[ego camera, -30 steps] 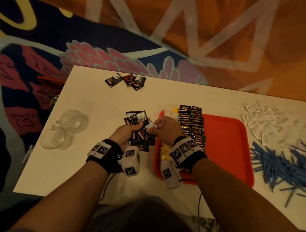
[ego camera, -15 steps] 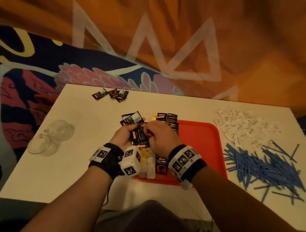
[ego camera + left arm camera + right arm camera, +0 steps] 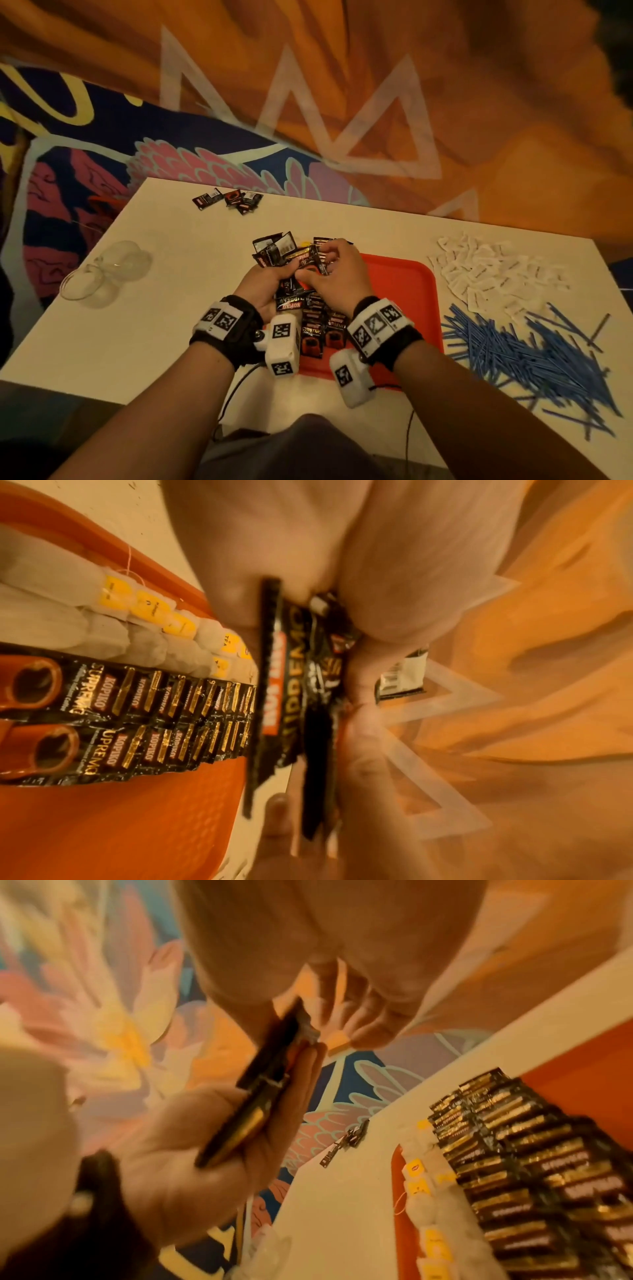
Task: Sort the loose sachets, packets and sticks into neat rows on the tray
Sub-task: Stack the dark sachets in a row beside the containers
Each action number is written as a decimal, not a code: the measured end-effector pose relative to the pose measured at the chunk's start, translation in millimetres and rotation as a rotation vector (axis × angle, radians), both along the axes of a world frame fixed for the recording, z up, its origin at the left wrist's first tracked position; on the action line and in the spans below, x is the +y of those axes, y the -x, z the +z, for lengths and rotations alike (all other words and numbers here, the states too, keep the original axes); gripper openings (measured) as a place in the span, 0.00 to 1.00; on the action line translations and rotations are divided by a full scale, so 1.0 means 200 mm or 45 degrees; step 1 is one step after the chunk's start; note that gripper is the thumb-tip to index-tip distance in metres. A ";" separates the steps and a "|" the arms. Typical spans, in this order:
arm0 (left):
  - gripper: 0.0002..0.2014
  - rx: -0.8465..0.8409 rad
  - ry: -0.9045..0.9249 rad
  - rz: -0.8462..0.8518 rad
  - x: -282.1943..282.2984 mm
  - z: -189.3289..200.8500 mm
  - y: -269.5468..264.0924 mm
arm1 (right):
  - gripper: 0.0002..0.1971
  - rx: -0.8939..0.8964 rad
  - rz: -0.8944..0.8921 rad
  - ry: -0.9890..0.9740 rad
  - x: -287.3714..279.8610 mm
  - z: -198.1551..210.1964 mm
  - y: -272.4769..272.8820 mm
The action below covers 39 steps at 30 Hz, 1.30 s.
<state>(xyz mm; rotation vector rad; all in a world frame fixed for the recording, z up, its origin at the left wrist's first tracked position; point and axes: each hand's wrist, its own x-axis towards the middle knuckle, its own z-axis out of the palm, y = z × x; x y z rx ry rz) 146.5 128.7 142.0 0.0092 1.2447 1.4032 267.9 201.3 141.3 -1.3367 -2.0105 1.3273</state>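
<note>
Both hands, left hand (image 3: 265,287) and right hand (image 3: 337,274), grip seemingly one bunch of coffee sachets (image 3: 291,301) over the tray (image 3: 404,291).

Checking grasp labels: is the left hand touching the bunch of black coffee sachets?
Touching. In the head view the left hand grips the sachet bunch; the right wrist view shows its fingers pressed flat against the sachets.
</note>
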 end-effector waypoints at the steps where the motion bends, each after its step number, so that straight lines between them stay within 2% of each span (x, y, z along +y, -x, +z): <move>1: 0.12 -0.007 0.000 0.005 0.00 0.00 -0.01 | 0.27 -0.017 -0.011 0.099 0.02 -0.01 0.00; 4: 0.14 -0.067 -0.002 0.019 -0.01 0.01 -0.05 | 0.25 -0.002 -0.004 0.330 0.07 -0.05 0.00; 7: 0.14 -0.099 -0.022 -0.004 -0.04 0.03 -0.07 | 0.20 0.019 0.009 0.356 0.11 -0.08 0.00; 12: 0.15 0.035 0.009 0.058 -0.06 -0.01 -0.06 | 0.12 0.113 0.006 0.410 0.16 -0.11 -0.03; 14: 0.12 0.049 0.034 0.088 -0.07 -0.01 -0.06 | 0.12 0.114 0.010 0.412 0.17 -0.11 -0.05; 16: 0.10 0.056 0.046 0.108 -0.08 0.00 -0.05 | 0.10 0.248 -0.050 0.546 0.17 -0.09 -0.06; 17: 0.11 0.054 0.043 0.118 -0.08 0.00 -0.05 | 0.10 0.330 -0.072 0.613 0.16 -0.07 -0.07; 20: 0.15 0.056 0.049 0.148 -0.09 0.01 -0.04 | 0.19 0.454 -0.098 0.670 0.16 -0.05 -0.08; 22: 0.14 0.052 0.036 0.153 -0.09 0.03 -0.04 | 0.17 0.523 -0.048 0.694 0.12 -0.05 -0.06; 26: 0.13 0.062 0.038 0.157 -0.10 0.05 -0.03 | 0.11 0.396 0.036 0.625 0.03 -0.05 0.01; 28: 0.13 0.064 0.041 0.175 -0.10 0.05 -0.02 | 0.06 0.441 -0.021 0.714 0.02 -0.06 0.02; 29: 0.13 0.061 0.040 0.190 -0.11 0.05 0.00 | 0.06 0.511 -0.061 0.818 0.02 -0.06 0.03; 31: 0.11 0.056 0.042 0.215 -0.12 0.05 0.03 | 0.17 0.549 -0.069 0.919 0.01 -0.07 0.04; 32: 0.11 0.058 0.040 0.216 -0.12 0.04 0.04 | 0.19 0.494 -0.023 0.854 0.01 -0.06 0.05; 35: 0.14 0.068 0.006 0.168 -0.13 0.04 0.08 | 0.10 0.305 0.057 0.573 -0.03 -0.07 0.11; 39: 0.16 -0.076 -0.043 0.151 -0.14 0.05 0.14 | 0.11 0.288 -0.023 0.558 -0.05 -0.08 0.17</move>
